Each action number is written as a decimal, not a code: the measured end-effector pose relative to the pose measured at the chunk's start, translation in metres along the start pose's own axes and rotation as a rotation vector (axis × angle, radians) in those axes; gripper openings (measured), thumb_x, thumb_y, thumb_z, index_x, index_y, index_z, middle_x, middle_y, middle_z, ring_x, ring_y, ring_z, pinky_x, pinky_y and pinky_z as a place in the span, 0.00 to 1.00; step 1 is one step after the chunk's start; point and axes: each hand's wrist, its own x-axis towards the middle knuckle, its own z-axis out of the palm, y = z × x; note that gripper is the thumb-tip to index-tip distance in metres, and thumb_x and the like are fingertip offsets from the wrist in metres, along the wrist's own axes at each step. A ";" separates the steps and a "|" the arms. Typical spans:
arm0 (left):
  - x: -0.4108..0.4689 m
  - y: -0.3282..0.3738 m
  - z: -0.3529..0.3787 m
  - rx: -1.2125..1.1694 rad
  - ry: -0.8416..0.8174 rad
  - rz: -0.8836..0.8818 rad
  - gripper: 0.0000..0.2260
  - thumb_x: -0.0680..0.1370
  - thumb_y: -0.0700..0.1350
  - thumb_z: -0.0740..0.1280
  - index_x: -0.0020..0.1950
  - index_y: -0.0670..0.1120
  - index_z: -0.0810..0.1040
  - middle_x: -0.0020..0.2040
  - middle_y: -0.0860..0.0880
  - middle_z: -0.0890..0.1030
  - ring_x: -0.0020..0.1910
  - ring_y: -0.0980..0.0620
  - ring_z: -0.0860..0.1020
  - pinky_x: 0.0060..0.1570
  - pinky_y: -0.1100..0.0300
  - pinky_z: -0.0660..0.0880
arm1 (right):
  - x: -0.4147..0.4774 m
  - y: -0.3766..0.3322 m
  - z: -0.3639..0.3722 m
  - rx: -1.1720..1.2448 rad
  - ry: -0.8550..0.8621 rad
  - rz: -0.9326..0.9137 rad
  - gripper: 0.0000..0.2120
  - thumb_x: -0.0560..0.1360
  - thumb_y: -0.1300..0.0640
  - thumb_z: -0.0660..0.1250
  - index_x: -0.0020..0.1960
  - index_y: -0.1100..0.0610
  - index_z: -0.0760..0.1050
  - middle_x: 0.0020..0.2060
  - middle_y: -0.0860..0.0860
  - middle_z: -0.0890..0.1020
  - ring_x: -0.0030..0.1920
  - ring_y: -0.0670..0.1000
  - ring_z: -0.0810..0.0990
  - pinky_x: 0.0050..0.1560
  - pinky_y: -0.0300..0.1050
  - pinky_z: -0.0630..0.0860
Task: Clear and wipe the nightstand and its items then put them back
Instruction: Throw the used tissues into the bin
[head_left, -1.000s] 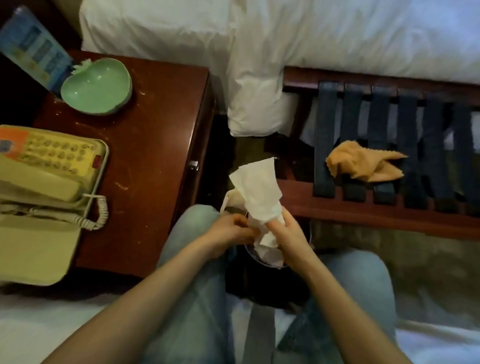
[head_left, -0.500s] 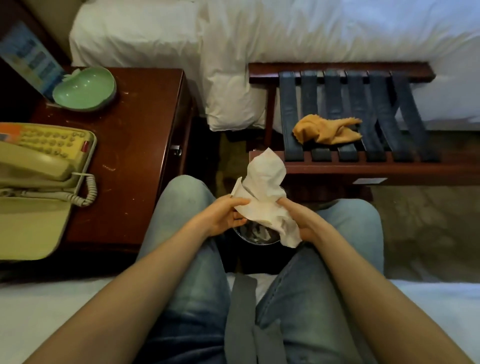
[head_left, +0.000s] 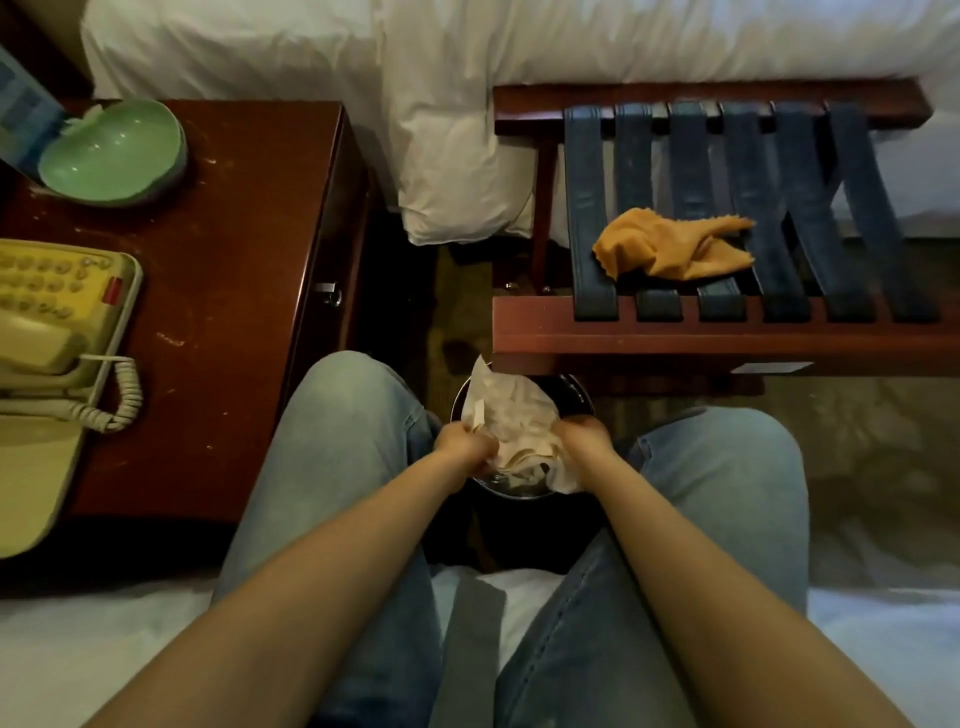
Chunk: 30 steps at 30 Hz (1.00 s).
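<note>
Both hands are working low and close together: the left hand (head_left: 462, 448) and the right hand (head_left: 586, 441) are sitting slightly apart, each with its fingers curled into a crumpled white paper (head_left: 511, 418) that is bridging the gap between them. One corner of the paper is sticking up beyond the fingertips. Directly beneath the hands, a round dark container (head_left: 522, 492) with a shiny rim is standing between the person's knees (head_left: 353, 415), and the paper is hanging over its mouth; whether it is touching the inside cannot be told. To the left of the left hand, past the knee, the nightstand (head_left: 249, 234) is showing pale smears on its dark red top. A cream telephone (head_left: 47, 322) is occupying its far left side, with the coiled cord trailing toward the person. Farther from the hands on the same top, a green dish (head_left: 111, 150) is resting just beside a blue leaflet (head_left: 21, 111) that is leaning behind it. Beyond and to the right of the right hand, a luggage rack (head_left: 675, 338) is crowding the space, its near wooden rail lying just past the container's far rim. An orange cloth (head_left: 670, 249) is lying bunched on its dark straps, well apart from both hands. A white bed (head_left: 623, 36) is closing off the far side.
</note>
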 end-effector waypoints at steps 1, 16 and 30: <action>0.007 -0.001 0.004 0.006 0.014 -0.018 0.14 0.72 0.32 0.64 0.57 0.37 0.74 0.51 0.39 0.78 0.49 0.40 0.78 0.53 0.47 0.77 | 0.006 0.000 0.002 -0.026 0.028 -0.002 0.15 0.77 0.64 0.58 0.62 0.67 0.70 0.60 0.61 0.76 0.61 0.60 0.74 0.55 0.46 0.69; 0.033 0.003 0.025 0.081 -0.085 -0.017 0.11 0.76 0.40 0.66 0.34 0.44 0.72 0.32 0.46 0.73 0.28 0.51 0.69 0.29 0.61 0.67 | 0.028 -0.005 0.013 -0.354 0.007 -0.002 0.16 0.81 0.57 0.53 0.65 0.62 0.70 0.63 0.58 0.74 0.62 0.59 0.73 0.47 0.44 0.73; -0.046 0.034 -0.002 -0.297 -0.046 0.186 0.10 0.79 0.43 0.60 0.38 0.46 0.74 0.32 0.49 0.72 0.23 0.57 0.69 0.22 0.67 0.65 | -0.056 -0.005 0.030 0.029 0.230 -0.484 0.16 0.78 0.53 0.60 0.38 0.61 0.76 0.31 0.54 0.77 0.34 0.51 0.74 0.38 0.46 0.70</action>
